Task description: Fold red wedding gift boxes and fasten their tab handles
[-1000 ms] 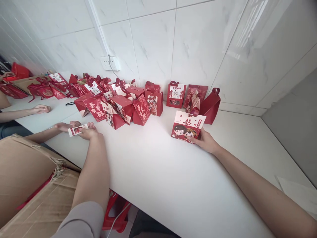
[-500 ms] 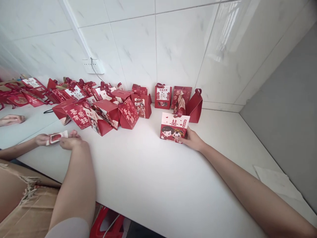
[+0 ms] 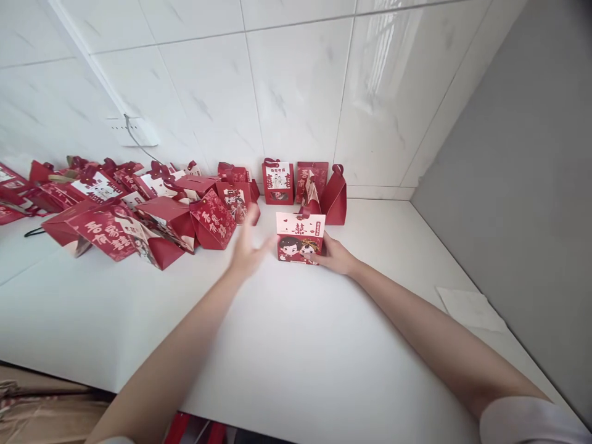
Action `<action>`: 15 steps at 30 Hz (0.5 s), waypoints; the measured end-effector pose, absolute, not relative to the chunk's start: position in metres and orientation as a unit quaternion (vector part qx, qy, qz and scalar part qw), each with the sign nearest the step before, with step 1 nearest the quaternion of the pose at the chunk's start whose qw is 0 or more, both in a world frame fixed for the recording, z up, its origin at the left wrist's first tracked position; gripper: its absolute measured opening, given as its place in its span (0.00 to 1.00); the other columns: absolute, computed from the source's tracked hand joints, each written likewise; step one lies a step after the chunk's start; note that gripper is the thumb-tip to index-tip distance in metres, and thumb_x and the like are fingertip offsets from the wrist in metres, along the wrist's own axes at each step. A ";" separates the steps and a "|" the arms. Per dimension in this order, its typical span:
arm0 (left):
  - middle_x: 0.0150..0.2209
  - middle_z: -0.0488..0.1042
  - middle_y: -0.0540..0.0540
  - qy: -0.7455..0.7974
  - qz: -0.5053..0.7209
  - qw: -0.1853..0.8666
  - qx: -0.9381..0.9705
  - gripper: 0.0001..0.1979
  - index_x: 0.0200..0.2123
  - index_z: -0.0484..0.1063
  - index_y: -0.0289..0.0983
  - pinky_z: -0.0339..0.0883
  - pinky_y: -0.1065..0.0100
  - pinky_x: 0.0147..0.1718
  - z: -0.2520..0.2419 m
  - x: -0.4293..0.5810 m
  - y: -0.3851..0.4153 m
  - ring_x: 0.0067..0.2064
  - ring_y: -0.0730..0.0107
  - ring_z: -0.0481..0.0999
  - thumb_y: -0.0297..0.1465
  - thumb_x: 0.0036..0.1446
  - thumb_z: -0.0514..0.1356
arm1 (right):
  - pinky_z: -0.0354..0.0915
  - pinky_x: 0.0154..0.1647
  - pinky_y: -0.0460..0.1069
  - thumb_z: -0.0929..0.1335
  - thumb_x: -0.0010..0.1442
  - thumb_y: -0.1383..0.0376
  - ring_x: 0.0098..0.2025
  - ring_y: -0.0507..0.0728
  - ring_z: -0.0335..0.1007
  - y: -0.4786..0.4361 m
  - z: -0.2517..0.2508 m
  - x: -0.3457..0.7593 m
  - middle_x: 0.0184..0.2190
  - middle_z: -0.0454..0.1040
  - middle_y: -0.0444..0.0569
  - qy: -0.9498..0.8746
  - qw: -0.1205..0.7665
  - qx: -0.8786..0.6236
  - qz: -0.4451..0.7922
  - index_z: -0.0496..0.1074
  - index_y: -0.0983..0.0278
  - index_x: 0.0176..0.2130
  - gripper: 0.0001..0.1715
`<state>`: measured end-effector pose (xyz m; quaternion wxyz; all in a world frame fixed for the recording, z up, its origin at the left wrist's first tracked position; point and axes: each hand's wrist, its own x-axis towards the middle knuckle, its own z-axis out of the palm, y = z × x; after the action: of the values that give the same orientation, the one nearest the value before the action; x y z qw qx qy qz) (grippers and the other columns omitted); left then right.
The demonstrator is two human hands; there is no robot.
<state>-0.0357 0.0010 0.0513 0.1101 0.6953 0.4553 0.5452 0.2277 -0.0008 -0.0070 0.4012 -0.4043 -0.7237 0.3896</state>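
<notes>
A red and white gift box [image 3: 298, 231] with a cartoon couple and a dark red ribbon on top stands upright on the white table. Its right side is gripped by my right hand [image 3: 338, 254], thumb across the front and fingers hidden behind. My left hand [image 3: 246, 254], smeared by motion, is just left of this box with thumb and fingers apart, and nothing shows in it. Behind the box, several red gift boxes stand near the wall, among them one with a white label [image 3: 279, 179] and a plain red one [image 3: 335, 197].
A crowded group of red gift boxes [image 3: 111, 228] covers the table's left back. A white tiled wall [image 3: 296, 92] closes off the rear and a grey panel [image 3: 522, 185] the right. White paper [image 3: 472, 308] lies by the right edge. A person's tan clothing [image 3: 50, 419] shows at lower left.
My left hand has moved right, away from a small packet and another person's hand, to beside the gift box. My right hand keeps its grip. The view has turned right.
</notes>
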 end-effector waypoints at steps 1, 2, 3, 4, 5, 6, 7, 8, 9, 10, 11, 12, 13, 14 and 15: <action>0.59 0.71 0.40 0.442 0.496 0.218 0.714 0.34 0.59 0.65 0.38 0.68 0.61 0.56 0.036 -0.014 0.004 0.59 0.56 0.72 0.44 0.51 0.68 | 0.68 0.59 0.59 0.73 0.57 0.51 0.56 0.63 0.72 0.000 -0.008 0.228 0.58 0.72 0.53 -0.727 0.401 -0.407 0.379 0.57 0.60 0.62 0.40; 0.55 0.74 0.39 0.447 0.463 0.309 0.700 0.31 0.58 0.66 0.37 0.71 0.59 0.53 0.022 0.002 0.007 0.55 0.56 0.75 0.45 0.55 0.64 | 0.68 0.58 0.59 0.72 0.59 0.50 0.56 0.63 0.72 0.000 -0.008 0.229 0.58 0.72 0.53 -0.729 0.402 -0.414 0.368 0.57 0.60 0.62 0.39; 0.52 0.76 0.39 0.473 0.451 0.345 0.673 0.29 0.56 0.66 0.37 0.72 0.57 0.52 0.010 0.013 0.008 0.52 0.56 0.77 0.47 0.56 0.63 | 0.68 0.58 0.60 0.70 0.60 0.49 0.55 0.64 0.72 0.000 -0.009 0.230 0.57 0.72 0.54 -0.730 0.401 -0.422 0.357 0.57 0.60 0.62 0.38; 0.50 0.77 0.40 0.487 0.443 0.362 0.660 0.28 0.54 0.67 0.37 0.72 0.56 0.51 0.000 0.018 0.009 0.51 0.55 0.78 0.47 0.56 0.63 | 0.68 0.57 0.60 0.68 0.62 0.49 0.55 0.64 0.73 0.000 -0.009 0.231 0.57 0.72 0.54 -0.731 0.400 -0.432 0.345 0.57 0.61 0.62 0.36; 0.50 0.77 0.40 0.488 0.440 0.374 0.655 0.28 0.53 0.68 0.37 0.72 0.56 0.51 -0.006 0.018 0.009 0.50 0.55 0.78 0.47 0.56 0.63 | 0.68 0.56 0.60 0.66 0.64 0.48 0.54 0.64 0.73 0.001 -0.009 0.232 0.57 0.73 0.55 -0.732 0.399 -0.440 0.333 0.57 0.61 0.62 0.34; 0.50 0.77 0.41 0.483 0.440 0.374 0.658 0.27 0.53 0.68 0.37 0.72 0.56 0.51 -0.009 0.016 0.007 0.50 0.55 0.78 0.47 0.55 0.64 | 0.68 0.55 0.60 0.65 0.65 0.48 0.53 0.64 0.73 0.002 -0.009 0.233 0.56 0.73 0.55 -0.735 0.395 -0.445 0.325 0.58 0.61 0.61 0.32; 0.52 0.76 0.41 0.471 0.444 0.367 0.668 0.28 0.54 0.67 0.38 0.72 0.56 0.52 -0.008 0.011 0.004 0.52 0.55 0.77 0.46 0.55 0.65 | 0.68 0.53 0.60 0.63 0.67 0.48 0.52 0.65 0.74 0.002 -0.009 0.234 0.55 0.74 0.55 -0.741 0.388 -0.445 0.321 0.59 0.61 0.60 0.30; 0.54 0.75 0.40 0.458 0.456 0.348 0.679 0.29 0.56 0.66 0.38 0.71 0.56 0.52 -0.004 0.006 0.000 0.53 0.56 0.77 0.44 0.55 0.65 | 0.69 0.52 0.59 0.62 0.67 0.48 0.51 0.65 0.75 0.003 -0.009 0.234 0.53 0.75 0.55 -0.748 0.380 -0.441 0.319 0.59 0.61 0.59 0.29; 0.56 0.74 0.39 0.450 0.475 0.310 0.690 0.31 0.59 0.63 0.38 0.71 0.57 0.54 0.001 0.001 -0.004 0.55 0.56 0.76 0.42 0.55 0.65 | 0.69 0.50 0.59 0.61 0.68 0.47 0.49 0.65 0.75 0.004 -0.009 0.235 0.52 0.76 0.54 -0.755 0.374 -0.436 0.316 0.60 0.61 0.59 0.28; 0.58 0.72 0.38 0.444 0.497 0.254 0.701 0.33 0.61 0.60 0.38 0.70 0.56 0.55 0.009 -0.004 -0.009 0.56 0.56 0.74 0.40 0.55 0.66 | 0.70 0.48 0.58 0.60 0.68 0.47 0.48 0.65 0.76 0.004 -0.008 0.234 0.50 0.77 0.55 -0.762 0.371 -0.432 0.308 0.61 0.61 0.58 0.28; 0.59 0.70 0.37 0.435 0.519 0.183 0.712 0.35 0.63 0.58 0.38 0.68 0.56 0.57 0.017 -0.007 -0.014 0.58 0.57 0.73 0.37 0.55 0.66 | 0.70 0.46 0.57 0.59 0.68 0.47 0.46 0.64 0.76 0.004 -0.007 0.234 0.48 0.78 0.55 -0.771 0.373 -0.424 0.294 0.62 0.61 0.57 0.27; 0.60 0.69 0.36 0.420 0.534 0.108 0.726 0.36 0.64 0.57 0.38 0.67 0.56 0.58 0.025 -0.009 -0.020 0.59 0.57 0.72 0.35 0.55 0.67 | 0.70 0.44 0.56 0.59 0.68 0.47 0.45 0.64 0.77 0.003 -0.007 0.233 0.47 0.78 0.55 -0.782 0.379 -0.412 0.274 0.63 0.62 0.56 0.27; 0.60 0.69 0.36 0.402 0.539 0.043 0.739 0.36 0.64 0.58 0.38 0.66 0.55 0.59 0.033 -0.009 -0.025 0.59 0.56 0.72 0.33 0.54 0.67 | 0.69 0.43 0.56 0.60 0.68 0.47 0.44 0.64 0.76 0.001 -0.006 0.231 0.46 0.78 0.56 -0.794 0.387 -0.397 0.249 0.64 0.62 0.55 0.27; 0.58 0.70 0.36 0.386 0.538 -0.009 0.749 0.35 0.63 0.60 0.38 0.66 0.55 0.59 0.041 -0.008 -0.031 0.59 0.56 0.72 0.31 0.54 0.67 | 0.69 0.42 0.55 0.60 0.67 0.47 0.42 0.64 0.76 -0.002 -0.005 0.229 0.45 0.78 0.56 -0.808 0.392 -0.379 0.223 0.65 0.63 0.54 0.27; 0.56 0.72 0.38 0.378 0.536 -0.043 0.753 0.34 0.62 0.62 0.38 0.66 0.55 0.58 0.047 -0.007 -0.036 0.57 0.57 0.73 0.30 0.53 0.68 | 0.68 0.41 0.55 0.61 0.67 0.47 0.41 0.63 0.76 -0.005 -0.005 0.226 0.44 0.78 0.56 -0.822 0.394 -0.362 0.197 0.66 0.63 0.52 0.26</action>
<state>-0.0069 -0.0363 0.0470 -0.0433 0.7534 0.3781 0.5363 0.2256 -0.0045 -0.0048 0.3941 -0.3616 -0.8216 0.1972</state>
